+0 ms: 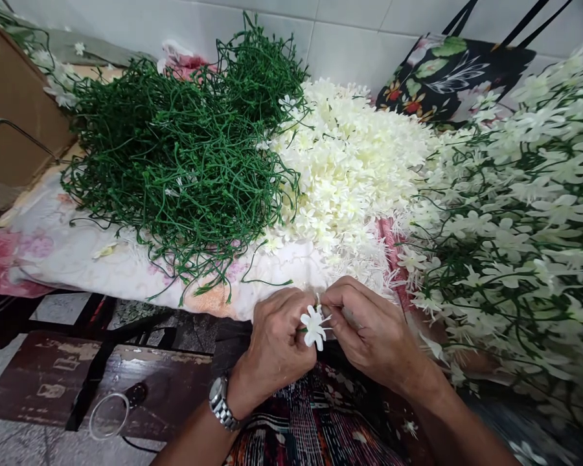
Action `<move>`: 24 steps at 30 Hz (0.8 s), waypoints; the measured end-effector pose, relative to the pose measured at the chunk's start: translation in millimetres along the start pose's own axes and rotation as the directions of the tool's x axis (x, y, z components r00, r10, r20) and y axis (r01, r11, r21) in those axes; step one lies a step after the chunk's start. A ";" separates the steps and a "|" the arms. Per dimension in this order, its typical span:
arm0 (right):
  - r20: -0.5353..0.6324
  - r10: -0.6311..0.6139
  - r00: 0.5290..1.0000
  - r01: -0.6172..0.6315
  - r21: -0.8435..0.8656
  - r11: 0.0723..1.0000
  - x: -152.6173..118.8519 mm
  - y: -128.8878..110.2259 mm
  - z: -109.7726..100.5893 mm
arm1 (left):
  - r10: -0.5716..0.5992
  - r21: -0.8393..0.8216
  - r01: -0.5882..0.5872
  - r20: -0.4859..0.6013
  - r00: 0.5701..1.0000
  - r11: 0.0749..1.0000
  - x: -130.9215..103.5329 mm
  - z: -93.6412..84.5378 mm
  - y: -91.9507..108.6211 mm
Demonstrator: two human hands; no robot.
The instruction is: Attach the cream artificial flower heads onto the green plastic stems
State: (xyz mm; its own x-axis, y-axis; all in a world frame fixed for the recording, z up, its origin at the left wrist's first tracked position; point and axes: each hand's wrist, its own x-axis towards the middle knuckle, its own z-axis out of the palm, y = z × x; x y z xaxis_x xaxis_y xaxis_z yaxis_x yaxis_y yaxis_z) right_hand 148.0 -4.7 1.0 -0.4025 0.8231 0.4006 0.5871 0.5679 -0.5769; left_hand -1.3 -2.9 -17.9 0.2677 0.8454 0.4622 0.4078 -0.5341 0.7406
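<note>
My left hand (279, 340), with a metal watch (222, 402) at the wrist, is closed around an artificial flower stem. A white artificial flower (314, 328) sticks out between its thumb and fingers. Close against it, my right hand (374, 333) is closed in a pinch on a small white flower piece (319, 300) with thin strands; much of it is hidden by the fingers. Ahead lies a big tangled heap of green plastic stems (175, 162). Beside the stems is a pile of loose white blossoms (354, 162).
On the right stands a mass of assembled white flowers on green stems (515, 259). A flowered cloth (78, 246) covers the work surface. A cardboard box (19, 90) is at left, a black floral bag (457, 77) by the tiled wall, a brown wooden bench (160, 388) below.
</note>
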 end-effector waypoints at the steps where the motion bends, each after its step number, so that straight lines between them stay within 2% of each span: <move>1: 0.003 0.002 1.000 -0.002 -0.007 1.000 -0.2 0.0 0.4 | 0.001 0.004 -0.001 -0.002 1.000 1.000 0.3 0.2 0.2; 8: -0.028 0.000 1.000 0.000 0.009 1.000 -0.5 -0.8 0.5 | -0.019 0.001 0.019 0.013 1.000 1.000 -0.5 -2.2 -1.0; 13: -0.113 -0.045 0.993 0.053 0.065 0.996 -1.3 -2.2 -1.0 | -0.237 -0.157 0.251 0.104 0.966 0.955 0.0 -12.7 2.8; 16: -0.161 -0.093 0.983 0.103 0.049 0.993 -3.0 -3.5 0.6 | -0.307 -0.226 0.330 0.132 0.942 0.916 1.9 -16.4 6.4; 20: -0.194 -0.132 0.972 0.138 0.015 0.990 -3.9 -6.7 1.8 | -0.321 -0.293 0.345 0.128 0.938 0.891 2.9 -17.1 8.2; 24: -0.216 -0.128 0.968 0.121 -0.041 0.992 -2.8 -11.3 0.2 | -0.264 -0.279 0.274 0.073 0.962 0.920 0.5 -16.8 6.8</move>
State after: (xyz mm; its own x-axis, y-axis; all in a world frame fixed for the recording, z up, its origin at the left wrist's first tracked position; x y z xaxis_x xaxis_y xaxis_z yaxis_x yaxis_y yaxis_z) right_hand 142.4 -13.4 6.2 -0.3129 0.7237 0.6151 0.5624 0.6630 -0.4940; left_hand -13.1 -6.0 -4.5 0.2138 0.9533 0.2134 0.2052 -0.2574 0.9443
